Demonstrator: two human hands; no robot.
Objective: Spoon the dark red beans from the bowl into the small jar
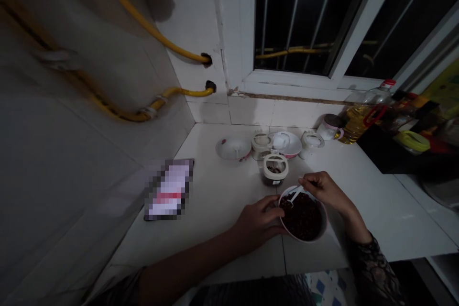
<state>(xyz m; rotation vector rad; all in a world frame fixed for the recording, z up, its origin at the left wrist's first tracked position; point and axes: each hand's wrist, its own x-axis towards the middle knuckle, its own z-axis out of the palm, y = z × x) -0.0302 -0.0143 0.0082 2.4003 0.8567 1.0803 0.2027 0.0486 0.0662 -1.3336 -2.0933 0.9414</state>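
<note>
steadying the bowl at the near counter edge, your left hand grips its left rim; your right hand pinches the spoon. stir slowly, keeping the dark filling inside.

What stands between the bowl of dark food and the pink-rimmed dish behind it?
In the head view, a small white-rimmed jar with dark contents stands on the counter between the bowl and the dish.
</note>
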